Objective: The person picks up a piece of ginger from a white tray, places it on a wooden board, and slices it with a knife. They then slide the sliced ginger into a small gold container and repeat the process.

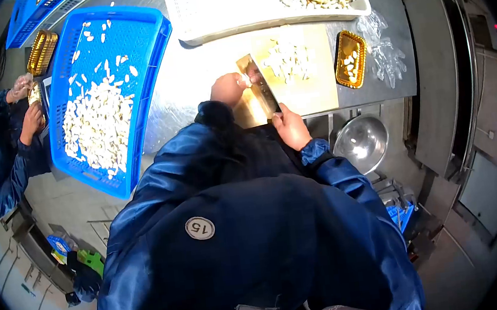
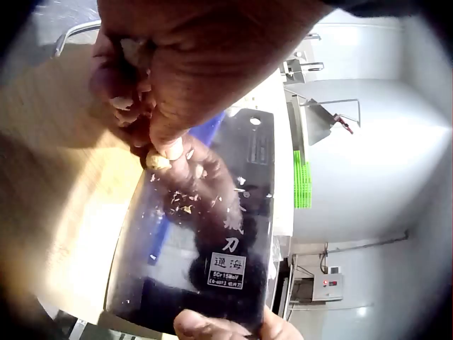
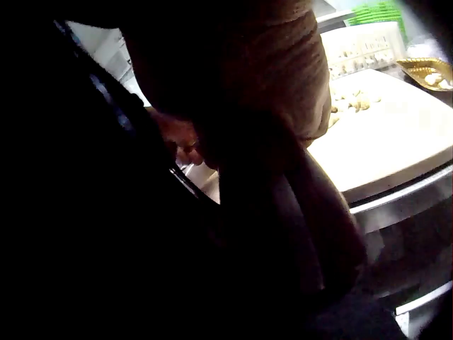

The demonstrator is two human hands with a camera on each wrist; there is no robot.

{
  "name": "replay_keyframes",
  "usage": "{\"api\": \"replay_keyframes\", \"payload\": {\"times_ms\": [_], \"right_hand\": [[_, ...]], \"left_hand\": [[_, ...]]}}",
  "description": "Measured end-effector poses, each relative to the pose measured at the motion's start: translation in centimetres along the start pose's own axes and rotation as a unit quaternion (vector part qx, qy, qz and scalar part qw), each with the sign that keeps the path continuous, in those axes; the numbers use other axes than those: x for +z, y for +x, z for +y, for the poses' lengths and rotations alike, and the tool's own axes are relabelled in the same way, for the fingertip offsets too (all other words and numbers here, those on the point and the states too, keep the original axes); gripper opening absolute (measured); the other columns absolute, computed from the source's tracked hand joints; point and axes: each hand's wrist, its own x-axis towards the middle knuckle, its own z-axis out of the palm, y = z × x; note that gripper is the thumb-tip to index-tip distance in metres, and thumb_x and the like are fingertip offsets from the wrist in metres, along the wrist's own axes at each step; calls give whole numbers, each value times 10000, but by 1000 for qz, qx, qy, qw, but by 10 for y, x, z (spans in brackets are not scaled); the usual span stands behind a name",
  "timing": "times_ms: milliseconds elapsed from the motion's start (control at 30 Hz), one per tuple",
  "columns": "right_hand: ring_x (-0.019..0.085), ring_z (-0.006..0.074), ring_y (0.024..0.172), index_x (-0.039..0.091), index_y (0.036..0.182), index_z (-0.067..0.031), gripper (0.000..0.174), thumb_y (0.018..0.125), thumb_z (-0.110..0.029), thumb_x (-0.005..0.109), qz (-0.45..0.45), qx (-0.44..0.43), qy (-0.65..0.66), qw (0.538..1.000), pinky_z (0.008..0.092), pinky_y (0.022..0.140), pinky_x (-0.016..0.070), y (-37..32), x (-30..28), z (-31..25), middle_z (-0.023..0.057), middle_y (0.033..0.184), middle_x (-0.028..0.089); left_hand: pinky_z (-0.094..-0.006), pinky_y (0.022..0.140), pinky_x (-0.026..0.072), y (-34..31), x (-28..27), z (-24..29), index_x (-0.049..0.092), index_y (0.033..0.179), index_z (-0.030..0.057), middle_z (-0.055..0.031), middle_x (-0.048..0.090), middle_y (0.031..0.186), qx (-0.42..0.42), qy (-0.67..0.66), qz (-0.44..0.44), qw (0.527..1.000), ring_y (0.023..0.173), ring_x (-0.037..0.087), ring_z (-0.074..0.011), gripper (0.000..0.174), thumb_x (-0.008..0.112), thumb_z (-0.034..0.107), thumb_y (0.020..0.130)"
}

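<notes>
My right hand (image 1: pixel 291 127) grips the handle of a cleaver (image 1: pixel 264 90), whose broad dark blade lies tilted over the cutting board (image 1: pixel 323 89). Just left of the blade, my left hand (image 1: pixel 227 89) has its fingers curled in. In the left wrist view its thumb and fingers pinch a small pale piece like a garlic clove (image 2: pixel 158 162), right at the blade's edge. Small crumbs stick to the blade's face. More pale cloves (image 1: pixel 288 60) lie loose on the board, right of the cleaver. The right wrist view is mostly dark, hiding the grip.
Behind the board stands a white tray (image 1: pixel 205 35) with many cloves. A blue basket (image 1: pixel 156 53) of pale pieces is at left, a small gold tray (image 1: pixel 339 79) at right beside crumpled clear plastic (image 1: pixel 385 56). Another person's hands (image 1: pixel 31 120) work at far left.
</notes>
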Motion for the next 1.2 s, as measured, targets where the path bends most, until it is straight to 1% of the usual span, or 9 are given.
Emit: {"api": "replay_keyframes", "payload": {"times_ms": [133, 333, 633, 767, 933, 1000, 1067, 1133, 1200], "right_hand": [[714, 359, 847, 621, 1103, 18, 268, 938, -190, 585, 29, 41, 86, 995, 401, 748, 545, -10, -18, 11, 228, 860, 705], [634, 499, 771, 589, 1084, 21, 262, 952, -198, 528, 68, -43, -40, 996, 556, 713, 505, -22, -17, -15, 327, 778, 629], [635, 489, 766, 574, 1176, 12, 295, 955, -178, 534, 6, -42, -120, 992, 541, 718, 504, -13, -26, -28, 318, 792, 640], [641, 485, 770, 566, 1187, 10, 304, 956, -183, 523, -3, -43, -107, 993, 541, 724, 505, -7, -24, -20, 318, 786, 641], [636, 493, 782, 579, 1165, 7, 308, 957, -210, 510, -13, -28, -51, 998, 545, 744, 501, 6, -12, 2, 320, 794, 643], [675, 440, 821, 613, 1119, 26, 317, 952, -236, 546, -7, -11, 10, 1000, 471, 766, 529, 6, -21, 15, 280, 852, 679], [706, 385, 840, 625, 1110, 29, 315, 949, -236, 570, 64, -4, 84, 994, 423, 779, 540, -13, -28, 14, 241, 883, 707], [722, 240, 859, 615, 1179, 18, 305, 950, -183, 599, 67, 65, 151, 984, 357, 781, 542, -22, -42, 15, 166, 910, 736], [720, 241, 852, 615, 1181, 17, 305, 951, -183, 600, 88, 81, 164, 979, 352, 771, 541, -27, -53, 15, 170, 907, 733]], "left_hand": [[-470, 821, 511, -5, -8, 1, 714, 902, 59, -192, 699, 903, -20, -3, -30, 999, 903, 654, -394, 337, 679, 391, 860], [-479, 838, 523, -8, 3, 2, 714, 902, 76, -192, 707, 913, 7, 3, 20, 1000, 907, 667, -395, 236, 623, 291, 867], [-468, 855, 526, -4, 5, 11, 716, 924, 77, -182, 712, 928, -22, 15, 0, 1000, 921, 670, -388, 220, 652, 277, 856], [-453, 824, 528, 2, 8, 9, 714, 850, 72, -226, 695, 835, -30, 12, 12, 999, 871, 681, -396, 223, 677, 291, 836], [-458, 825, 528, 10, 6, 3, 735, 913, 87, -218, 704, 872, -27, 43, -23, 998, 896, 680, -395, 245, 676, 310, 832], [-458, 830, 528, 14, -4, 5, 743, 945, 95, -213, 708, 887, -8, 86, -56, 995, 906, 681, -392, 249, 673, 308, 835], [-463, 829, 528, 18, -5, 7, 742, 958, 105, -200, 707, 933, 29, 49, 20, 998, 893, 680, -382, 274, 721, 349, 836], [-463, 792, 530, 14, -12, 30, 730, 961, 109, -179, 679, 957, 117, 105, 65, 985, 868, 671, -374, 244, 733, 310, 824], [-461, 774, 530, 23, -2, 46, 716, 971, 111, -171, 656, 960, 182, 176, 46, 966, 858, 666, -368, 219, 726, 269, 818]]}}
